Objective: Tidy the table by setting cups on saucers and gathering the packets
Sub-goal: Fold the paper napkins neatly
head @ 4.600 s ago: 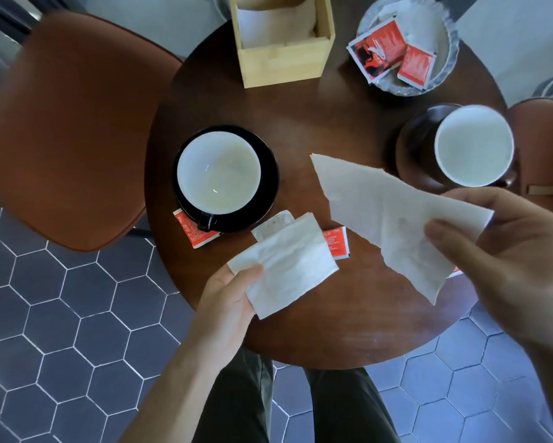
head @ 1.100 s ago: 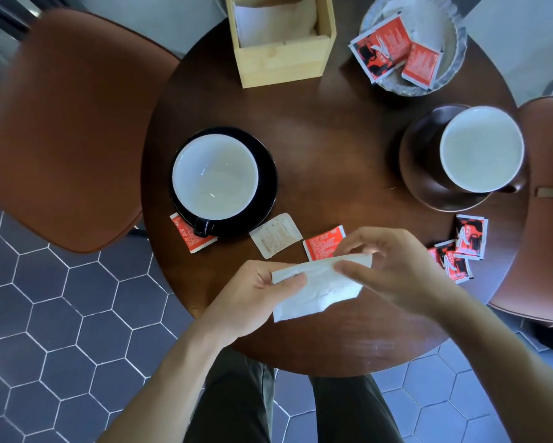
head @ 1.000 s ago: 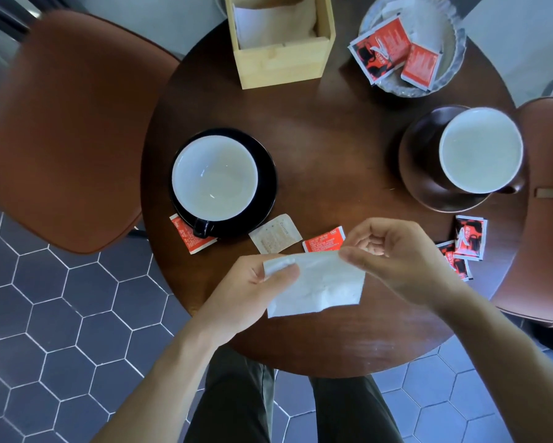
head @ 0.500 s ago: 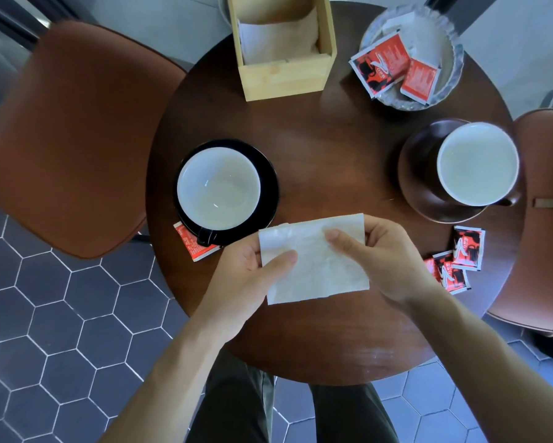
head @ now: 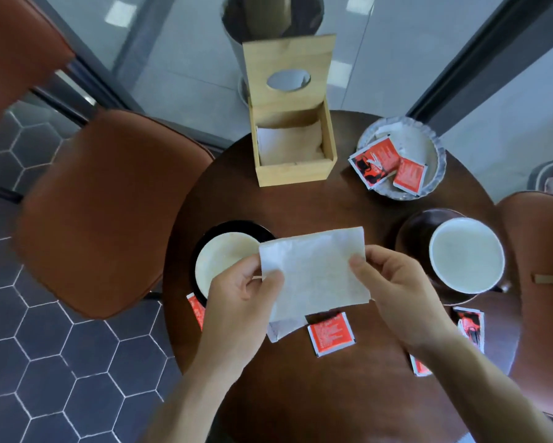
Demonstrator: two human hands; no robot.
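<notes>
Both hands hold a folded white napkin [head: 313,270] above the round dark table [head: 300,203]. My left hand [head: 240,302] pinches its left edge and my right hand [head: 396,289] its right edge. Partly behind the napkin, a white cup [head: 220,260] sits on a black saucer [head: 236,227]. Another white cup [head: 467,254] rests on a brown saucer [head: 416,231] at the right. A red packet [head: 331,334] and a pale packet [head: 280,330] lie under the napkin. More red packets lie at the left edge [head: 196,310] and near the right edge [head: 472,324].
A wooden napkin box [head: 292,167] stands at the table's far side. A grey dish [head: 435,155] beside it holds two red packets [head: 387,163]. Brown chairs stand at the left [head: 102,212] and right [head: 544,266]. A metal bin [head: 268,24] stands beyond the table.
The torn napkin pieces were brought together and folded into one square. Both hands have lifted it forward over the left cup, and my view has tilted up toward the napkin box.
</notes>
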